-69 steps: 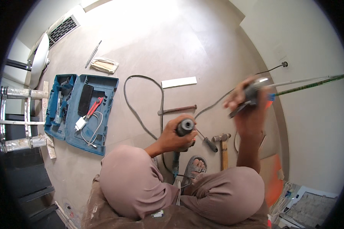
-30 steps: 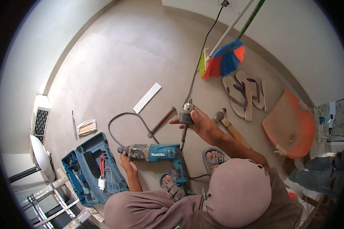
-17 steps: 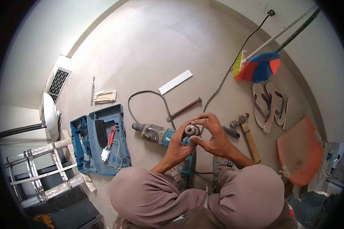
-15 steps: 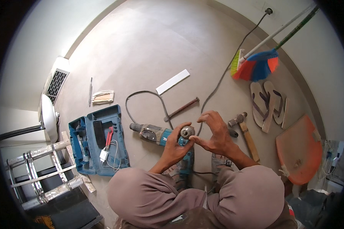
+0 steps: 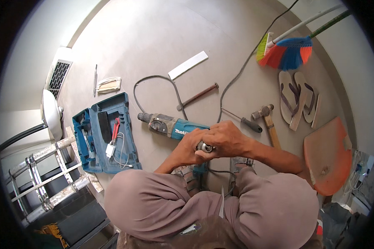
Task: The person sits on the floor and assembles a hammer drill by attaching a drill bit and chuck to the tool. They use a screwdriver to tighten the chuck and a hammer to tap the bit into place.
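Hands: left hand (image 5: 187, 149) and right hand (image 5: 222, 139) meet over a small metal chuck (image 5: 204, 146), just in front of the knees.
Grip, left: fingers curl under the chuck and steady it; closed on it.
Grip, right: palm and fingers wrap over the top of the chuck, closed around it, seemingly placed to twist against the other hand.
Chuck position: between both palms, only its toothed metal end showing, right above the rear of the drill.
Drill: teal rotary hammer drill (image 5: 172, 125) lies on its side on the floor, nose toward the person's left, touching or just under the hands, so it stays within reach.
Cord: black cable (image 5: 158, 79) loops away across the floor behind the drill.
Case: blue tool case (image 5: 108, 135) sits open to the left, lid flat, parts exposed.
Nearby tools: screwdriver (image 5: 243, 120), hammer (image 5: 266, 118) and chisel (image 5: 197, 96) lie just beyond the hands.
Farther off: broom (image 5: 286, 52), sandals (image 5: 297, 99) and orange dustpan (image 5: 328, 155) lie by the wall, well apart.
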Demonstrator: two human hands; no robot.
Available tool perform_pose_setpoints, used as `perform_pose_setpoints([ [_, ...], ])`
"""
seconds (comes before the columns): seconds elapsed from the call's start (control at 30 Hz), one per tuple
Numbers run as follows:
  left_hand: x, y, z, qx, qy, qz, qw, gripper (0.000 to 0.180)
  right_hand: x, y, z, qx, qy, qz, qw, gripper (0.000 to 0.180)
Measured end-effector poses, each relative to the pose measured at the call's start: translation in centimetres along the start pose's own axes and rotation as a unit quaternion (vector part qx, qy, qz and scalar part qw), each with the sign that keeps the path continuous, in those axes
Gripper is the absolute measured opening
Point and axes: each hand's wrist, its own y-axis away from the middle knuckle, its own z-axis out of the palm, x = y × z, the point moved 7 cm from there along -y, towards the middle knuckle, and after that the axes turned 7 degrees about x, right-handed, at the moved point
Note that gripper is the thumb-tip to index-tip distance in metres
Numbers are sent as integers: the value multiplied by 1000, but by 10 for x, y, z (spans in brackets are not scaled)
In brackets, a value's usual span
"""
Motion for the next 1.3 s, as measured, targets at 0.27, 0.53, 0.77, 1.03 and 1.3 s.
perform_pose_setpoints([
  [0.27, -17, 20, 29, -175, 292, -223, 913, 25, 8, 6, 23, -74, -18, -24, 997, 34],
  [0.53, -45, 16, 26, 43, 44, -151, 987, 28, 38, 26, 32, 11, -23, 148, 989, 33],
  [0.77, -53, 6, -4, 243, -105, -184, 947, 30, 73, 5, 36, 73, -27, 206, 975, 45],
  [1.03, -54, 8, -2, 244, -63, -172, 952, 22, 54, -18, 37, 51, -1, 78, 996, 33],
  [1.3, -54, 34, 31, 11, 156, -225, 962, 21, 38, 4, 50, -58, -98, 120, 986, 21],
])
